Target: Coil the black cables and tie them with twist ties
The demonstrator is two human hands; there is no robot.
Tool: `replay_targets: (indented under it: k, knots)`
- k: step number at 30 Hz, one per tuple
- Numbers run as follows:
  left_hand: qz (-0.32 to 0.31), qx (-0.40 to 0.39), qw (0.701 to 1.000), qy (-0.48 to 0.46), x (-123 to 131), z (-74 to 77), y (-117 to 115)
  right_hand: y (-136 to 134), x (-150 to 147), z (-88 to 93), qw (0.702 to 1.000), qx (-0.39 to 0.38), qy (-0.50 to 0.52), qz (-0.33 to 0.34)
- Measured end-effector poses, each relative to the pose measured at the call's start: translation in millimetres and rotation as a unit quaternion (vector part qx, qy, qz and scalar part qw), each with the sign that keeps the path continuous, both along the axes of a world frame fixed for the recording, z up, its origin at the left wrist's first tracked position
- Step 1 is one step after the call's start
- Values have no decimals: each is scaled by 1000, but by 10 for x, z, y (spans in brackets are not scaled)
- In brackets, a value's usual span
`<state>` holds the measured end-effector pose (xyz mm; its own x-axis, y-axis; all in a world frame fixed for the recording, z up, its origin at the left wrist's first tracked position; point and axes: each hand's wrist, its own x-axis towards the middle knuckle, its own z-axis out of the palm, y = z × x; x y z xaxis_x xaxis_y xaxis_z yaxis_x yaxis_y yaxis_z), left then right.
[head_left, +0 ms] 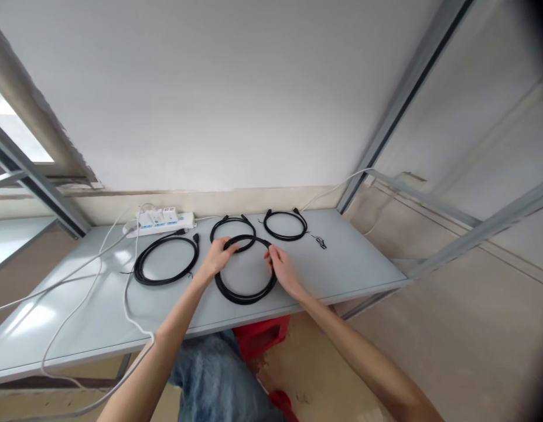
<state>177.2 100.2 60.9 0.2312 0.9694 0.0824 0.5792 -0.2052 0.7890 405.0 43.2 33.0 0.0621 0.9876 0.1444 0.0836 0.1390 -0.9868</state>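
A coiled black cable [245,299] lies near the table's front edge, its loop resting on the tabletop. My left hand [219,256] has its fingers closed on the upper left of the loop. At the loop's right side, my right hand [280,266] pinches the same coil with thumb and fingers. Just behind sits another black cable coil [214,230], partly overlapped by the one I hold. To the left is a third coil [159,282] with its plug ends showing, and a further coil [289,238] lies at the back right. Beside that one is a small bunch of black ties [320,241].
A white power strip [185,221] with chargers plugged in stands at the back left of the grey table [341,275]. White cords [127,293] run across the table's left side and over its front edge. Metal posts [363,158] flank the table; below is a red stool [262,337].
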Motion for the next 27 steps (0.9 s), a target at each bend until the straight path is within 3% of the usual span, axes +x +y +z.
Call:
replay_targets:
  k: [2,5,7,11,14,17,22,27]
  knots:
    - [43,62,986,150,-92,110,60,27,11,-4,988,64,-140,-5]
    - [83,107,931,339,-150,186,77,121,15,56,957,123,-261,-11]
    - [73,108,909,395,-103,167,55,222,-32,101,940,148,-306,6]
    - [76,109,900,415,91,11,-8,442,-167,84,914,199,-349,60]
    - [77,108,904,407,190,-128,-51,545,-191,-15,908,226,-346,74]
    - [73,119,910,390,229,-214,-107,609,-148,-110,924,220,-302,82]
    - [45,187,898,395,281,-248,-237,739,-76,-174,976,146,-140,85]
    - [-7,178,908,380,334,-277,-274,787,-62,-212,985,102,-69,121]
